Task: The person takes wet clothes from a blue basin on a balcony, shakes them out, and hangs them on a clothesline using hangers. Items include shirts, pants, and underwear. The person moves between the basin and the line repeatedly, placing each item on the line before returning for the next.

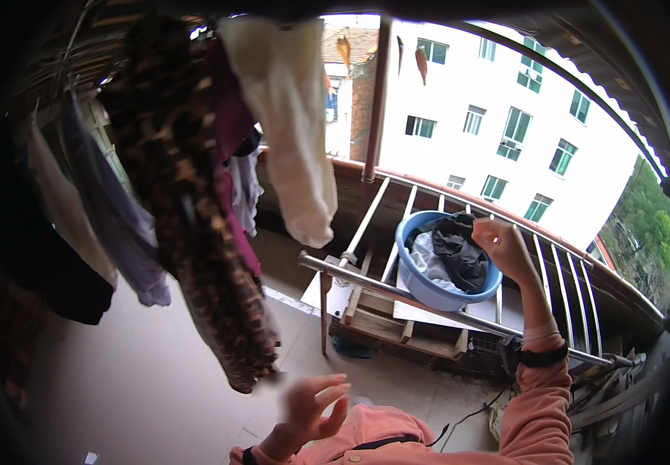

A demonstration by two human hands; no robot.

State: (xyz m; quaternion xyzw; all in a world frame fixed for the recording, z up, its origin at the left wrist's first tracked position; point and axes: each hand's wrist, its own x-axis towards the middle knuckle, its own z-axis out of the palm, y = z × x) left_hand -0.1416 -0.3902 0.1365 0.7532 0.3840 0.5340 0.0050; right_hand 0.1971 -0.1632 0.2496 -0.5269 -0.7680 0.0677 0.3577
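Observation:
A light blue plastic basin (448,293) stands on a rack of metal bars and holds damp-looking clothes. Among them are a dark grey garment (464,253) and a pale grey-white one (426,261). My right hand (500,247) is above the basin's right rim with fingers curled; whether cloth is pinched in them cannot be made out. Low in front of my body, my left hand (314,404) has its fingers apart and nothing visible in it. Beside it hangs the lower end of a leopard-print garment (195,232). A blur covers part of that hand.
Other hanging laundry includes a cream garment (294,128), a purple one (231,110) and a grey one (117,221). The metal rack (364,282) runs along the balcony wall, over a wooden frame (381,322). Pipes or poles (625,395) lie at right. A dark cord (474,412) trails nearby.

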